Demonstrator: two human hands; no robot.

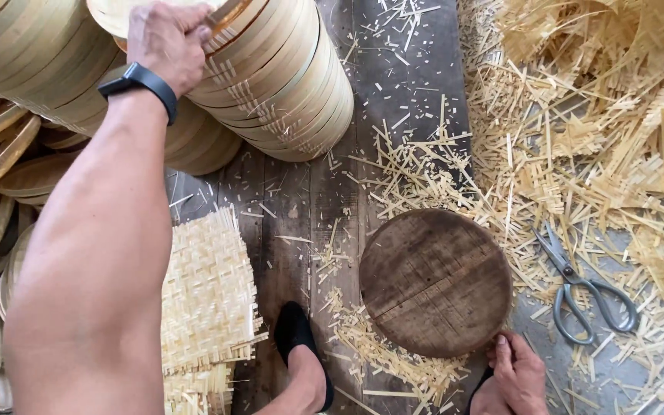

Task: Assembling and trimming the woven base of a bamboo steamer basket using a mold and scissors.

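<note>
At eleven o'clock my left hand (167, 42) is gripping the top bamboo ring (220, 19) of the stacked rings (286, 84), fingers closed over its rim to lift it, while my right hand (518, 376), resting half-curled and empty, is touching the round wooden block (433, 280) at five o'clock, beside the scissors (585, 288).

single head view, steeply downward, close over a plank floor (301, 192)

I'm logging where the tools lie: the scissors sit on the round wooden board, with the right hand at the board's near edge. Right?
Not quite. The head view shows the scissors lying on the floor among bamboo scraps, to the right of the round wooden board, not on it. The right hand is indeed at the board's near edge.
</note>
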